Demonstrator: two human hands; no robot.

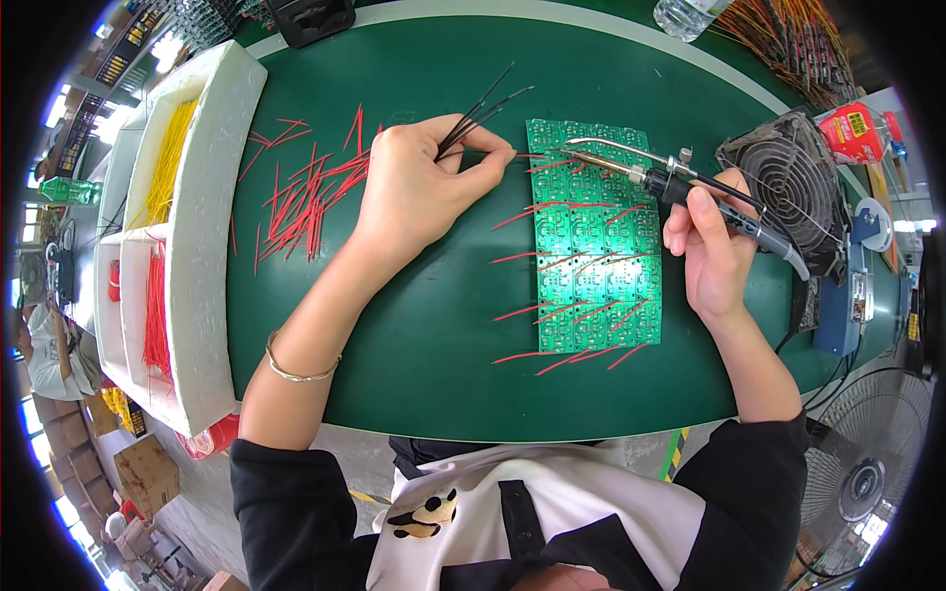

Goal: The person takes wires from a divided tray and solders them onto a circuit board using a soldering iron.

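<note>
My left hand (414, 187) is closed, with several thin black wires (483, 116) fanning up from between its fingers. Thumb and forefinger pinch together at the upper left edge of a green circuit board panel (564, 233), where a short red wire runs from the fingertips onto the board. Wrapped round a soldering iron (668, 185) with a thin metal tube along it, my right hand (717, 251) keeps the tip over the panel's top row. Rows of short red wires (520, 314) stick out leftward from the panel. Loose red wires (313, 202) lie heaped left of my left hand.
At the left stands a white foam box (202, 236) with yellow wires (175, 163) and red wires (156, 315) in its compartments. A square fan unit (783, 172) is right of the iron. Wire bundles (788, 49) and a clear bottle (687, 15) sit at the far right.
</note>
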